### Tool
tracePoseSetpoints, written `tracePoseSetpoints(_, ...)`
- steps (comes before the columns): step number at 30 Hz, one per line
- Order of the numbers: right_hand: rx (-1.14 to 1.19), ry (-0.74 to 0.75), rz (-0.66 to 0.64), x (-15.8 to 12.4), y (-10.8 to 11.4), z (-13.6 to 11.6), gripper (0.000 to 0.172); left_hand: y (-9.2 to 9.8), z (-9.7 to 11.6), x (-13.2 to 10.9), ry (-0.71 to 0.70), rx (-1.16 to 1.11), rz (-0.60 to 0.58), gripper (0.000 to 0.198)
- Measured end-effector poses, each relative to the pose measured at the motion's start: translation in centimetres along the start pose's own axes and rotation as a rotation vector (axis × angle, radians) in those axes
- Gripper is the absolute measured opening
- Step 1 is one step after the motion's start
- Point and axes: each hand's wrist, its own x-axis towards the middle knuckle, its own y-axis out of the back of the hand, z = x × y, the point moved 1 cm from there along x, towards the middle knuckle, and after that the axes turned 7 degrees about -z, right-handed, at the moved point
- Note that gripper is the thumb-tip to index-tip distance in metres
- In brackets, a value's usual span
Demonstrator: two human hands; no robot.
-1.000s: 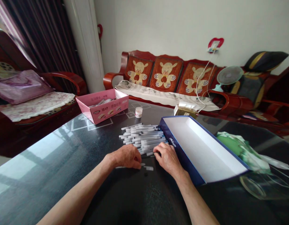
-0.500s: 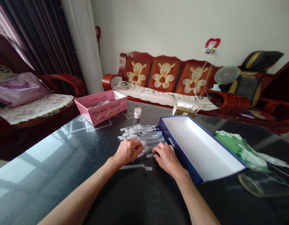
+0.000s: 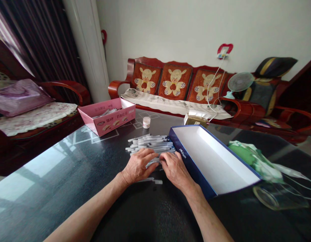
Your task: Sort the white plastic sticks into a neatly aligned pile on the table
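Note:
A pile of slim whitish pens [image 3: 151,143] lies on the dark table, several with dark tips. My left hand [image 3: 139,165] is at the near side of this pile, its thumb and fingers curved around a pale pen that is partly hidden. Close against its fingertips is my right hand [image 3: 174,168], fingers bent and pressed together; what they pinch is hidden. Just in front of the hands lie a loose pen [image 3: 146,179] and a short whitish piece [image 3: 158,182]. An open blue box [image 3: 213,161] with a white inside stands right beside my right hand.
A pink box [image 3: 112,122] with pens inside stands back left, near a small white cup [image 3: 146,122]. Behind the blue box sits a tissue pack [image 3: 194,119]. To the right are a green-and-white bag [image 3: 253,158], a clear container [image 3: 276,198] and a white cable.
My two hands have come together at the fingertips over the near edge of the pile. The view has shifted slightly.

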Motion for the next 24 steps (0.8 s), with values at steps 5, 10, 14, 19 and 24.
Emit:
tracePoseSetpoints(5, 0.029, 0.005, 0.082, 0.1, 0.0, 0.1, 0.011, -0.3, -0.8, 0.0, -0.008, 0.036, 0.0, 0.023)
tracePoseSetpoints(10, 0.125, -0.131, 0.26, -0.2, -0.2, 2.5, 0.031, 0.3, -2.8, -0.3, 0.078, -0.051, 0.131, 0.021)
tracePoseSetpoints(14, 0.445, -0.208, 0.317, -0.1, -0.9, 3.6, 0.026, 0.1, -3.9, -0.7, 0.104, -0.041, 0.156, 0.021)
tracePoseSetpoints(19, 1.092, -0.431, 0.374, 0.4, -2.0, 3.2, 0.034, 0.2, -3.6, -0.7, 0.157, 0.186, 0.168, 0.024)
tracePoseSetpoints(24, 1.383, -0.575, 0.4, 0.7, -2.7, 1.2, 0.038, 0.6, -1.0, 0.0, 0.14, 0.366, 0.146, 0.031)
